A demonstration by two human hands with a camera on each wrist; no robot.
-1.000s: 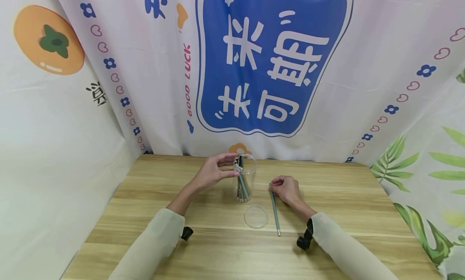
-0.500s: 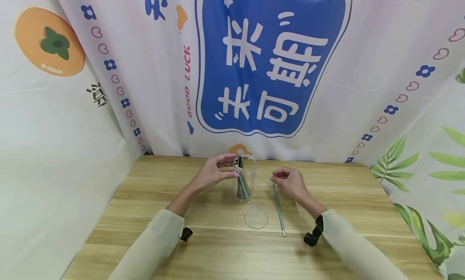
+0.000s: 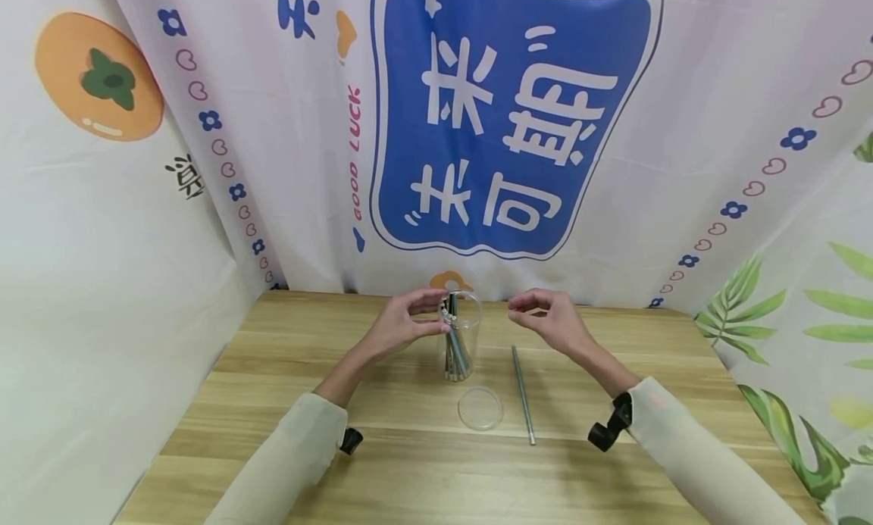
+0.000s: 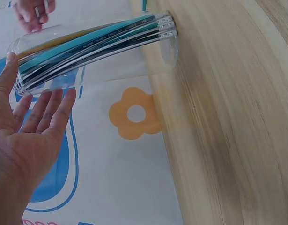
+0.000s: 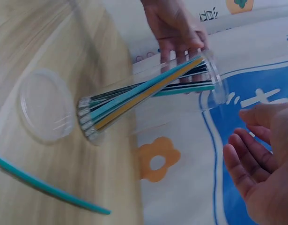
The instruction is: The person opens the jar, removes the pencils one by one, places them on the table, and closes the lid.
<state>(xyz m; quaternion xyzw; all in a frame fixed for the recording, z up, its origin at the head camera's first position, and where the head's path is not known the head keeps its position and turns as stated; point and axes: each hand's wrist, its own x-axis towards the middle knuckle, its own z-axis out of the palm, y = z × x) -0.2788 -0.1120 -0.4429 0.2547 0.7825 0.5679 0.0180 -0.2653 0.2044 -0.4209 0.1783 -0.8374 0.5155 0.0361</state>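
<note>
The right hand [image 3: 555,324], loosely spread, has risen off the slim teal pencil [image 3: 523,395], leaving it outside the clear plastic cylinder [image 3: 470,342]. The left hand [image 3: 402,324] grips the cylinder.

A clear cylinder [image 4: 119,69] of pencils [image 4: 94,43] is held near its rim by the left hand [image 4: 29,133]; beyond, the right hand [image 4: 31,14] is shown, its fingers poorly resolved. An orange flower [image 4: 118,115] is printed on the cloth [image 4: 111,180] behind.

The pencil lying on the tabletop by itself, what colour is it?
The lone pencil is teal; its colour shows best in the right wrist view.
</note>
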